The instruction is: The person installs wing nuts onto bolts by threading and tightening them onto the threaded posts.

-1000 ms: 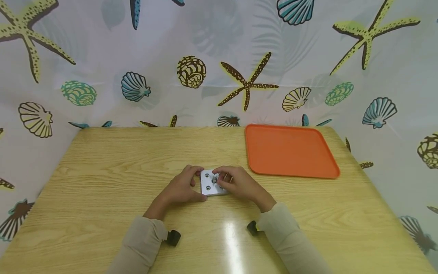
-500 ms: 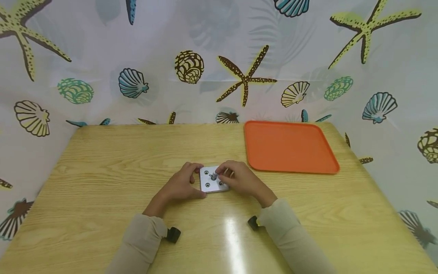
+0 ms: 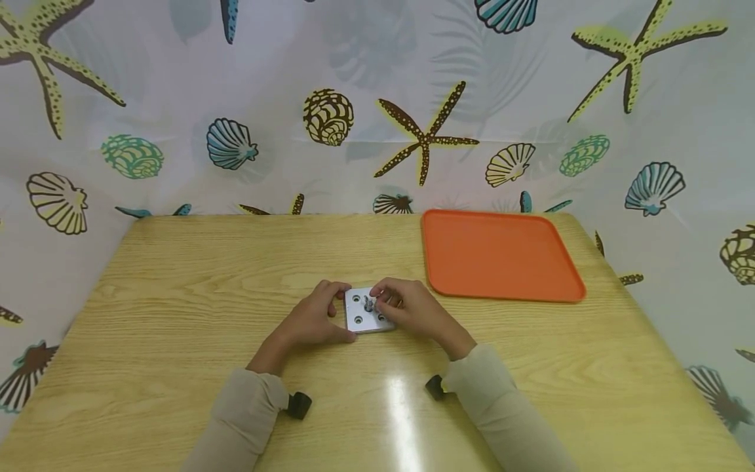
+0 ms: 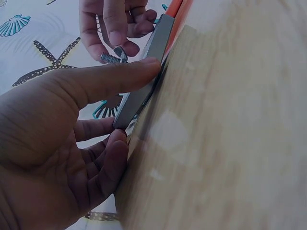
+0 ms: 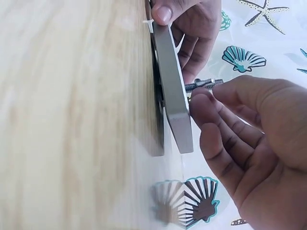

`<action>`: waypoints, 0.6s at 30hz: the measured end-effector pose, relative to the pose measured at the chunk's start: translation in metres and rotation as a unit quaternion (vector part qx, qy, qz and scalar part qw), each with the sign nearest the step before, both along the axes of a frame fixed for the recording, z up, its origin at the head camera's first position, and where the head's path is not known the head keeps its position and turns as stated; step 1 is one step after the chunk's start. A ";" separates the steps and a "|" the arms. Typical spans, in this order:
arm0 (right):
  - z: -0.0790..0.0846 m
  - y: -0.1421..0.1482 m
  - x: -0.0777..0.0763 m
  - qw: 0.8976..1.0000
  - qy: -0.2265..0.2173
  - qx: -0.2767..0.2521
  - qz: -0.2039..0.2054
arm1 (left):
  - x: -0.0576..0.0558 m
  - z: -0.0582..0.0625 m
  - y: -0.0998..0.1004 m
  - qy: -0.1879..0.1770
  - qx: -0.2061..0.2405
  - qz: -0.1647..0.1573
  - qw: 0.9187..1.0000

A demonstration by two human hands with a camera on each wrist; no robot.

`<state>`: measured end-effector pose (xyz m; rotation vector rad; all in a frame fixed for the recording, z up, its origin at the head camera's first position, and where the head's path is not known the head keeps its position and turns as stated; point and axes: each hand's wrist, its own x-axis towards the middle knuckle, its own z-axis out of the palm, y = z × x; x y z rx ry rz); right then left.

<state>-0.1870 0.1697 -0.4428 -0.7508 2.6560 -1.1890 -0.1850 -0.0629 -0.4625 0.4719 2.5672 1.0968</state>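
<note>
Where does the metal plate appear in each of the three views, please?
Head: the metal plate is below the picture's centre, between the left hand and the right hand.
Left wrist: upper middle, slanted and mostly edge-on, partly covered by the left hand.
Right wrist: upper middle, mostly edge-on, left of the right hand.
Shared landmark: the bolt standing out from the plate.

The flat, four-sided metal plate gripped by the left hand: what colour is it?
Silver-grey; the plate shows best in the head view.
</note>
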 end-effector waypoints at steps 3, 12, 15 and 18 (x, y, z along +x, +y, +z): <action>0.000 -0.001 0.000 1.000 0.004 -0.005 0.003 | 0.000 0.000 0.000 -0.001 0.000 0.001 1.000; 0.001 -0.002 -0.003 0.999 0.021 -0.001 0.025 | -0.001 0.002 -0.001 -0.001 0.006 -0.001 1.000; 0.002 -0.003 -0.004 0.999 0.008 0.005 0.035 | -0.001 0.003 -0.001 -0.005 0.008 -0.001 1.000; 0.003 -0.004 -0.005 0.999 -0.002 0.014 0.037 | -0.001 0.004 0.000 -0.010 0.006 0.002 1.000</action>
